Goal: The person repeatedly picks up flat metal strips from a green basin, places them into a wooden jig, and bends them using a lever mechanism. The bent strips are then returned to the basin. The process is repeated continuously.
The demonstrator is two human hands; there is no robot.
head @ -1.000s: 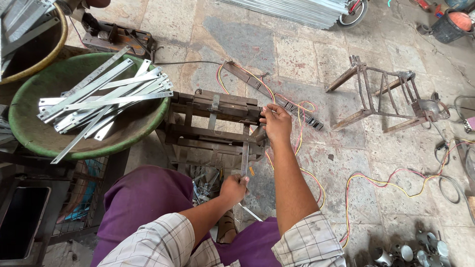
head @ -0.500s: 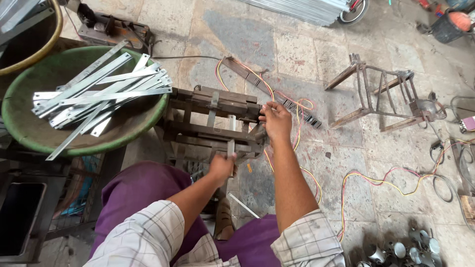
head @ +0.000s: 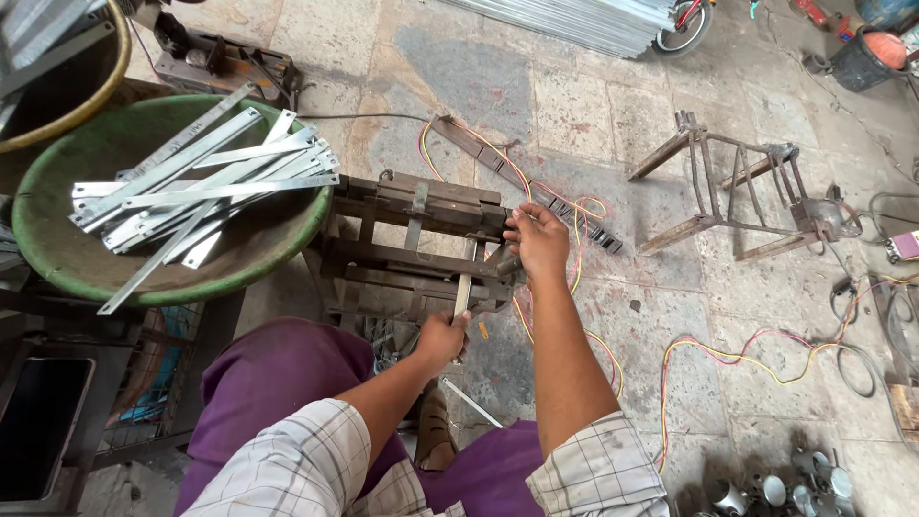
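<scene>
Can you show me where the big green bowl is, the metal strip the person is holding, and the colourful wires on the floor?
green bowl [head: 57, 258]: head view, on its bare inner wall.
metal strip [head: 463, 287]: head view, mid-length above the left hand [head: 442, 337].
colourful wires [head: 756, 343]: head view, on the floor loop.

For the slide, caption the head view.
Left hand feeds a metal strip into a rusty jig; right hand steadies it.

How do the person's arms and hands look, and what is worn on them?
Both hands, the left hand and the right hand, are bare: no gloves, rings or watch show. The forearms are uncovered. The sleeves are short or rolled above the elbow, of light cloth with a thin dark check pattern.
</scene>
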